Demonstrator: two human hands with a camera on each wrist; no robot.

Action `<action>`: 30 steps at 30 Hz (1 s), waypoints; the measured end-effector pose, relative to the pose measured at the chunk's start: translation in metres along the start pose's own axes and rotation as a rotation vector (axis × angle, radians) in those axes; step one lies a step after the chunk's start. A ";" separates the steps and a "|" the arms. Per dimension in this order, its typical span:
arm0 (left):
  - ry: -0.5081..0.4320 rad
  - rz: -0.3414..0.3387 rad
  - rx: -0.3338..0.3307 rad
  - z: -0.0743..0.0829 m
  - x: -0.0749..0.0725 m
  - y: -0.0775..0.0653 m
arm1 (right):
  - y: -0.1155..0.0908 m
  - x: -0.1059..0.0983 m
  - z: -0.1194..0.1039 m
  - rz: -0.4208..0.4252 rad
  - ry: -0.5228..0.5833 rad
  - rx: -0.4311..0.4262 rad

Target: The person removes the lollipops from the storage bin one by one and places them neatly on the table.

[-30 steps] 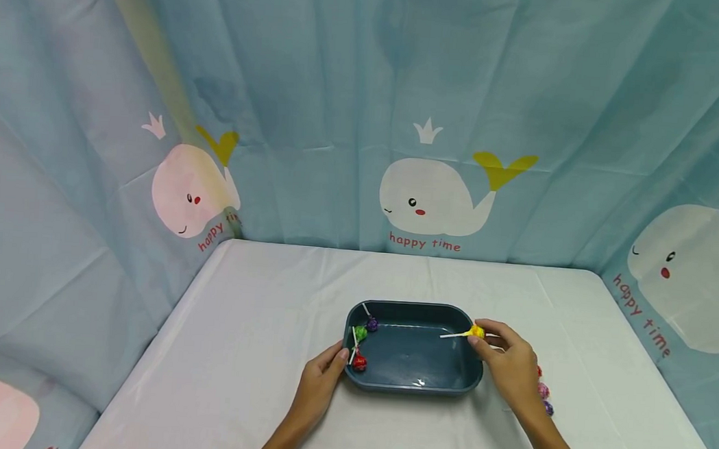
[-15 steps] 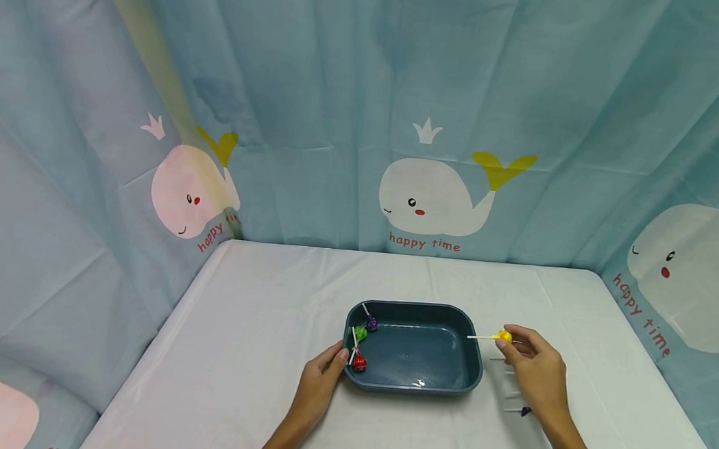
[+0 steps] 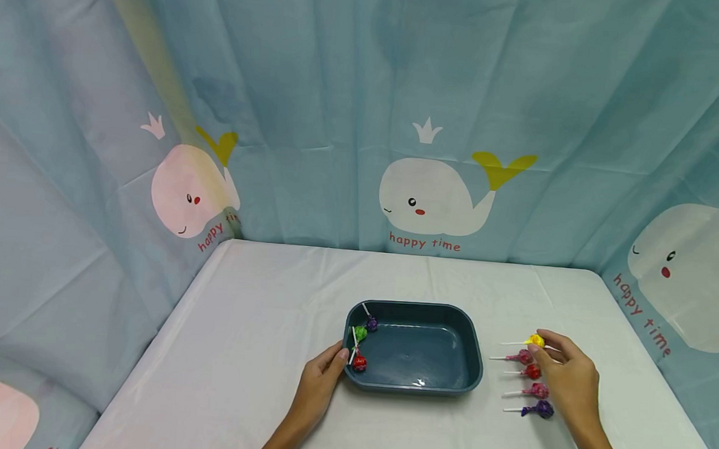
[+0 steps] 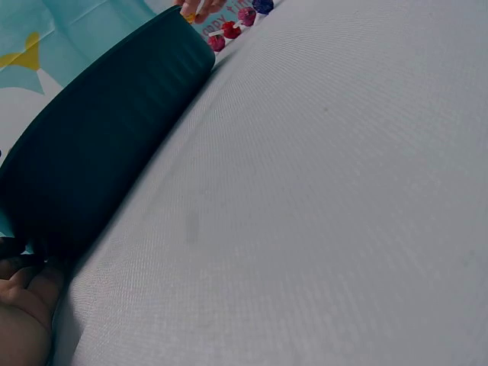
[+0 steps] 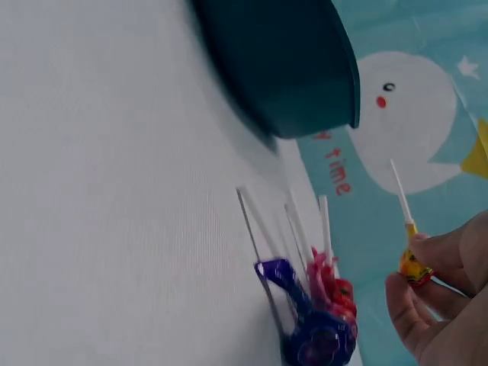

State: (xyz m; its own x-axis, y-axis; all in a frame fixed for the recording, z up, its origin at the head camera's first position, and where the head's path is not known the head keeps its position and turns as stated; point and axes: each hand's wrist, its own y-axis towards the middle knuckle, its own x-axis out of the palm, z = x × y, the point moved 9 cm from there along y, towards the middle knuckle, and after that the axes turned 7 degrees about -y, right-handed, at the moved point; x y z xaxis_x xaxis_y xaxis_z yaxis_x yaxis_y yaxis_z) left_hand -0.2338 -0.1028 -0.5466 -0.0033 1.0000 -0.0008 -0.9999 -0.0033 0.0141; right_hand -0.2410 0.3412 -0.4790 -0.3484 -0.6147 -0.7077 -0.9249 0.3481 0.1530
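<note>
My right hand pinches a yellow lollipop by its wrapped head, the white stick pointing left. In the right wrist view, thumb and fingers close round that yellow lollipop. Just below it lies a row of lollipops on the cloth: a dark pink one, a red one, a pink one and a purple one. My left hand grips the left end of a dark blue tray, thumb at the rim. Inside, along its left end, lie a purple lollipop, a green one and a red one.
A white cloth covers the table. Behind and at both sides hangs a blue curtain printed with whales. The tray's wall rises beside the left hand, and its right end stands left of the lollipop row.
My right hand has moved right with the yellow lollipop, from over the tray's right end to above the row, which now shows more fully. The left hand and tray have stayed put.
</note>
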 end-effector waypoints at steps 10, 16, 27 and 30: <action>0.021 0.008 -0.005 -0.001 -0.001 0.000 | 0.010 -0.014 0.032 0.019 -0.063 0.098; 0.037 0.005 -0.002 -0.001 -0.001 0.001 | 0.013 -0.018 0.047 0.011 -0.062 0.146; 0.022 -0.004 -0.005 0.000 0.000 0.001 | 0.026 -0.021 0.076 0.039 -0.121 0.166; 0.019 -0.006 -0.006 0.000 0.000 0.001 | 0.029 -0.021 0.080 0.029 -0.136 0.173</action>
State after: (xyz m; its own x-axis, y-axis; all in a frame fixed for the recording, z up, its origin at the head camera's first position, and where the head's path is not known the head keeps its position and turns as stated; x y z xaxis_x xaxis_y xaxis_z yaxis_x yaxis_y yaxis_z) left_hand -0.2345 -0.1025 -0.5469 0.0026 0.9998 -0.0194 -1.0000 0.0028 0.0084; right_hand -0.2486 0.4212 -0.5151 -0.3396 -0.5060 -0.7928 -0.8709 0.4876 0.0618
